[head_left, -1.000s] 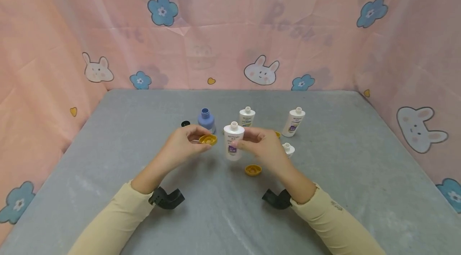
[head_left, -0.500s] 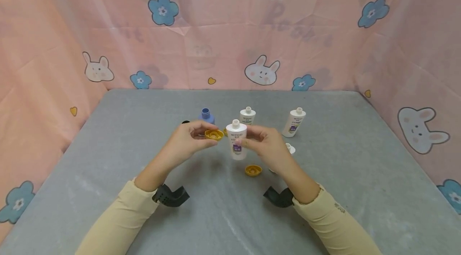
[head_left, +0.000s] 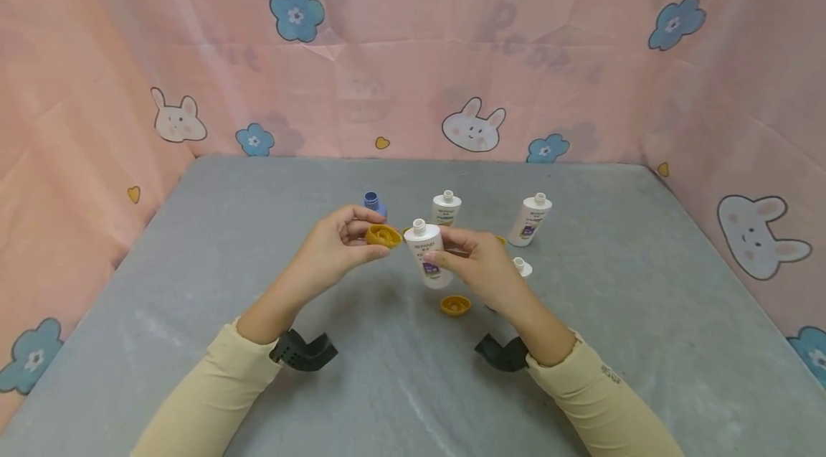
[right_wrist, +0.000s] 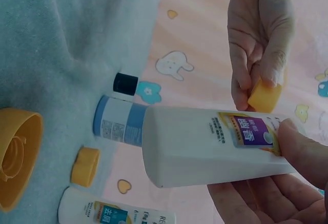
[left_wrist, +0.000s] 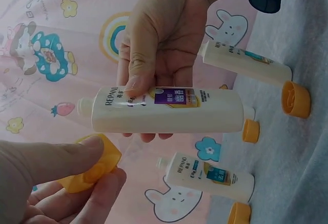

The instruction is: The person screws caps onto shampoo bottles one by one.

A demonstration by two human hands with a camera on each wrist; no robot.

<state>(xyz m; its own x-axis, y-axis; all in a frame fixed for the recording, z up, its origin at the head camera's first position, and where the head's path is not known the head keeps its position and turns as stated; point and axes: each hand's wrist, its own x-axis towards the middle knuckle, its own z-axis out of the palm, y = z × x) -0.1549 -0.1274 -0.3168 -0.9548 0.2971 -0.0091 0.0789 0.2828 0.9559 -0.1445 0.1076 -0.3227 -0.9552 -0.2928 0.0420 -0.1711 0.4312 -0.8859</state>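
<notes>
In the head view my left hand (head_left: 325, 249) pinches a yellow bottle cap (head_left: 383, 236) between thumb and fingers, its hollow inside showing. Just to its right, my right hand (head_left: 480, 263) grips a white shampoo bottle (head_left: 426, 256) with a purple label, held above the table and tipped slightly left. The bottle's neck is bare, with the cap beside it and apart from it. From the left wrist view, the right thumb (left_wrist: 139, 65) presses on the front of the bottle, the fingers behind. A second yellow cap (head_left: 455, 305) lies hollow side up below the right hand.
Behind the hands stand a blue bottle (head_left: 372, 203) and white bottles without caps, one at the middle (head_left: 447, 207) and one at the right (head_left: 532, 219). Another white bottle (head_left: 524, 268) is partly hidden by the right hand. A black cap (right_wrist: 125, 83) sits by the blue bottle.
My left hand has moved right and slightly up with the cap, closer to the bottle. The held bottle has shifted a little right and now leans left at its top.
</notes>
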